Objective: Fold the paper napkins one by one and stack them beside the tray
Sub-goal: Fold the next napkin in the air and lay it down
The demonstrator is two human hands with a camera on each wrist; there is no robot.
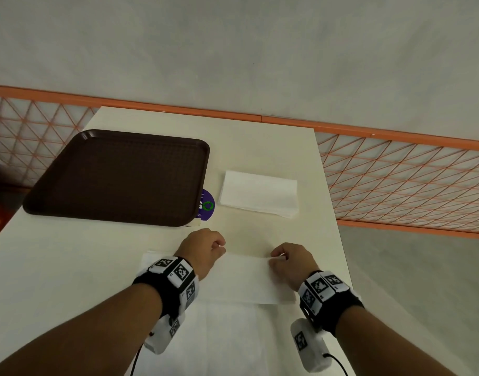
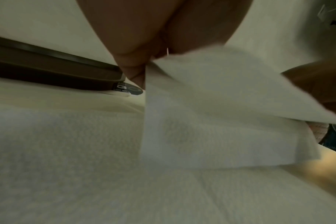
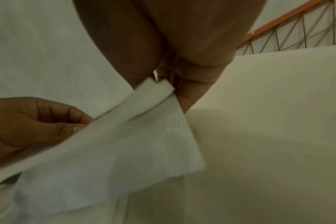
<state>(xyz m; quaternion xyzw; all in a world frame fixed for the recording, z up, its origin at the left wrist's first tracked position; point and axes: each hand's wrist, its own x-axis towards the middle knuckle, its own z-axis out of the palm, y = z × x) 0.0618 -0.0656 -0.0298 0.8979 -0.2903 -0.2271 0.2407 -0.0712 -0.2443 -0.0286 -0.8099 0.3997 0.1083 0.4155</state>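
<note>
Folding a napkin: left hand [image 1: 203, 249] and right hand [image 1: 290, 257] each pinch a far corner of the paper napkin [image 1: 246, 278], which is doubled over and lifted off the unfolded napkins [image 1: 227, 340] at the near table [image 1: 70, 267] edge. Wrist views show two layers caught in each pinch. Looks like the fold is made and the carry comes next. Folded stack [image 1: 258, 194] sits just right of the brown tray [image 1: 119, 177], well ahead of the hands. Next move calls for keeping the edges aligned, then landing the napkin square on that stack.
</note>
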